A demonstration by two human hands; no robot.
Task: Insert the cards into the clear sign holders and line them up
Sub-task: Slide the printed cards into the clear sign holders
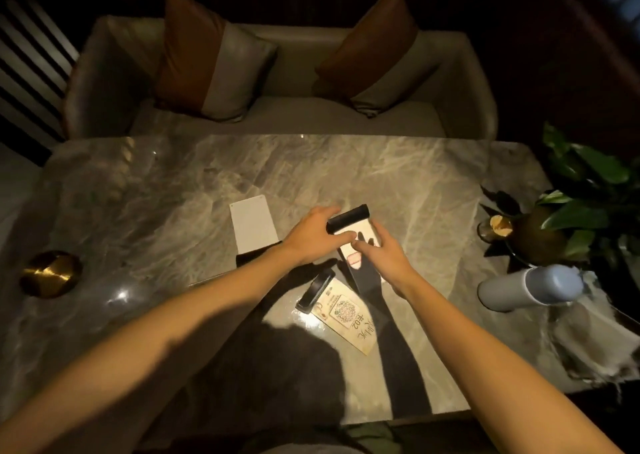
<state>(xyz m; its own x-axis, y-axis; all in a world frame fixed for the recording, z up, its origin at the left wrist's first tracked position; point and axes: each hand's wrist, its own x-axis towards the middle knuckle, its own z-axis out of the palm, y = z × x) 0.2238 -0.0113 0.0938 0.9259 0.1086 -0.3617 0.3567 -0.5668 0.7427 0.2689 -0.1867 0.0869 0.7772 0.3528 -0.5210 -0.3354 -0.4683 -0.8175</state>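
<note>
Nearest, a sign holder [316,292] w/ black base lies flat on the marble table [138,190], printed card [343,318] inside it. Behind, left hand [313,237] grips the black base of a 2nd holder [349,223]; right hand [375,254] pinches its clear panel, card in it w/ pink mark. Further left, a white panel [254,226] lies flat. Far: sofa [277,82] w/ cushions.

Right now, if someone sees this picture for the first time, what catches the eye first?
Both hands, left hand and right hand, meet over a sign holder at the middle of the marble table. A printed card lies just nearer, a white card to the left, and a green plant at the right edge.
</note>
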